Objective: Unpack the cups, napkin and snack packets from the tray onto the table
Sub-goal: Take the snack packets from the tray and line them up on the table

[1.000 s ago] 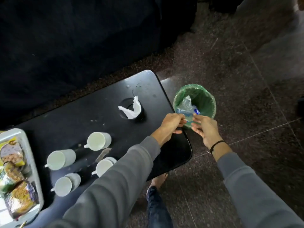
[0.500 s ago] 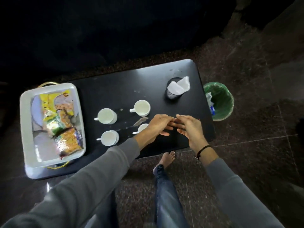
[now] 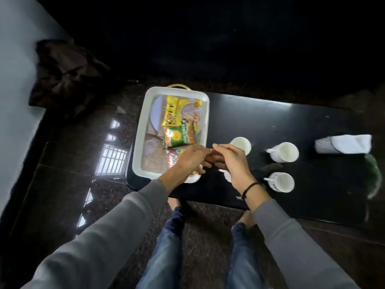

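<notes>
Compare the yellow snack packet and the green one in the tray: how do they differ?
The yellow snack packet is larger and lies at the far end of the tray; the green snack packet is smaller, nearer the left hand, partly overlapping the yellow one. Both lie flat, still in the tray.

A home sitting room, by the look of it: a low black table [image 3: 270, 117] on polished dark stone floor [image 3: 68, 184], white cups [image 3: 284, 152], snack packets [image 3: 181, 113] in a white tray [image 3: 141, 126], bare feet.
</notes>
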Available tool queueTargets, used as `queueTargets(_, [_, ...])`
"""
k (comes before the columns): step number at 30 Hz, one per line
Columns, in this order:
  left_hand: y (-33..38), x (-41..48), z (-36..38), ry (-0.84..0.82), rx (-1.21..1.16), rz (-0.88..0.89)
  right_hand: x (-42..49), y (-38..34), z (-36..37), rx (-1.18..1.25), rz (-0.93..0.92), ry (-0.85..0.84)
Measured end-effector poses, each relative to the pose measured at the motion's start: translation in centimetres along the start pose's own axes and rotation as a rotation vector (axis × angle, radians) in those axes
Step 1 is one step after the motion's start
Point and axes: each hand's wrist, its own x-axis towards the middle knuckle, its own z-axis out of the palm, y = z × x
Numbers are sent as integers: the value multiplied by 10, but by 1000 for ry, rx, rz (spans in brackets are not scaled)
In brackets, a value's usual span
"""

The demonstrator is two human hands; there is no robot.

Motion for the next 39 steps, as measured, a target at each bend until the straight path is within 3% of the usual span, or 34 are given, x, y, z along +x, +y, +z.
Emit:
queueTargets(4, [-26,21,-67,67,-32,4,33,7,66,-186,-62,-37])
queueTargets(10, [-48,69,-125,231,-41,-10,80,7,107,-336,-149,101])
queueTargets(16, [-31,118,-141,404,68,108,114,-8,120,-578,-323,309])
queueTargets(21, [-16,154,-142,411,17,33,133,-6,119,-704,-309,289])
queueTargets(26, [-13,172,-141,319,-14,31,142,-7,119,-628,-248,283])
queueTargets(32, [0,168,-149,245,-293,169,150,-16,114,-536,-295,286])
queueTargets(39, [21,154,-140,75,-474,251,152,-46,92,-64,-160,192])
